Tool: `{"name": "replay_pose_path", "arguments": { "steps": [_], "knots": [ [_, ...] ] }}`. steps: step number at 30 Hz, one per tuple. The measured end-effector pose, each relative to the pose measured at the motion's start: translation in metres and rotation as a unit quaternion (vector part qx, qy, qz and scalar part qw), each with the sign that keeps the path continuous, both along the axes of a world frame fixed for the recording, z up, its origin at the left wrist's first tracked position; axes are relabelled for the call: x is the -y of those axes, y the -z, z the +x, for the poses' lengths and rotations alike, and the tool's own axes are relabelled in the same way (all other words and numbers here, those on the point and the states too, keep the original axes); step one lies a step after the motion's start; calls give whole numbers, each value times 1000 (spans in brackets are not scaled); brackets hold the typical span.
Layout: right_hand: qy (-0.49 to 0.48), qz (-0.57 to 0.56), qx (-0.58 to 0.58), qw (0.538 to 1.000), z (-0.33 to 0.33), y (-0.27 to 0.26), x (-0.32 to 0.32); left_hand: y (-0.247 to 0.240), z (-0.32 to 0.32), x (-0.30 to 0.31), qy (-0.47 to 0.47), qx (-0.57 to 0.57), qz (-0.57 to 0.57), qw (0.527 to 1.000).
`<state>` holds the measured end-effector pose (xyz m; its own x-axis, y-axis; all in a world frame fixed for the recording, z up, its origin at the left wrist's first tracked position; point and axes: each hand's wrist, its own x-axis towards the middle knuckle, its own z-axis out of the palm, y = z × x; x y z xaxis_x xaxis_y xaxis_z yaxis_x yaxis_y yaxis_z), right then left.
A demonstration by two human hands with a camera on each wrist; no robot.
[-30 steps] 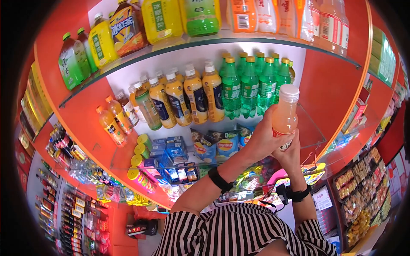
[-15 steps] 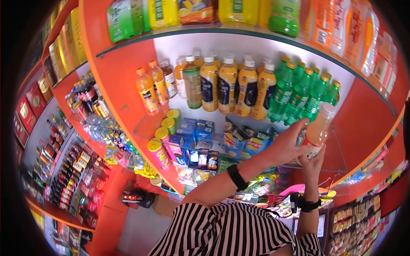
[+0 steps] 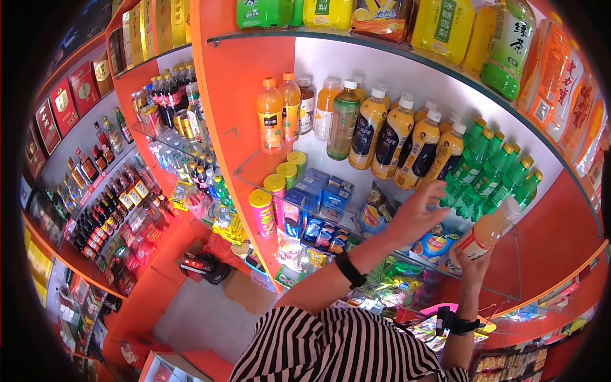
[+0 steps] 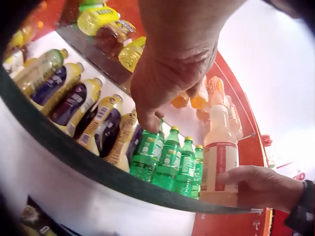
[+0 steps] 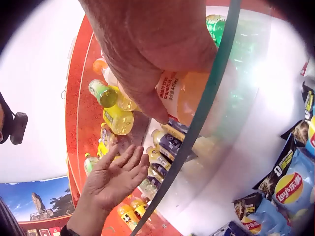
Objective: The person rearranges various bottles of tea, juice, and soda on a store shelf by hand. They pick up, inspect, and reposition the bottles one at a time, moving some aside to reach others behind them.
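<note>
My right hand (image 3: 476, 264) grips a bottle of pinkish-orange grapefruit drink (image 3: 490, 234) by its lower part. The bottle has a white cap and a red-and-white label, and leans to the right in the head view. In the left wrist view the thumb lies across the drink's label. My left hand (image 3: 420, 216) is apart from the bottle, with loosely spread fingers and nothing in them; the right wrist view shows its palm. Nearest to it are the green soda bottles (image 3: 474, 169) and yellow bottles with dark labels (image 3: 417, 153) on the glass shelf.
The glass shelf's front edge (image 4: 123, 184) runs close by both hands. Orange juice bottles (image 3: 270, 114) stand at its left end. Below are chip bags (image 3: 436, 245), blue boxes (image 3: 336, 197) and chip tubes (image 3: 261, 213). An upper shelf (image 3: 382, 48) holds more drinks.
My left hand has come off the drink bottle and moved left of it. The right hand still holds the bottle, now lower and more tilted. The head view has turned left.
</note>
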<state>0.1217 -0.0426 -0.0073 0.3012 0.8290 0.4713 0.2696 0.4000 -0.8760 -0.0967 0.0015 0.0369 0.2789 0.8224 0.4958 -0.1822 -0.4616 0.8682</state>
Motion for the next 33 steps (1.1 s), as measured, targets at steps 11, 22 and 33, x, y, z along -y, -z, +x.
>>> {"name": "replay_pose_path", "arguments": {
  "steps": [11, 22, 33],
  "knots": [
    [-173, -28, 12, 984, -107, -28, -11, 16, -84, 14, -104, 36, -37, 993],
    [-341, -53, -34, 938, -210, -28, -42, 29, -143, 21, -90, 31, -42, 995],
    [-361, -80, -71, 926, -254, -18, -60, 37, -186, 14, -79, -30, -50, 995]
  ]
}}
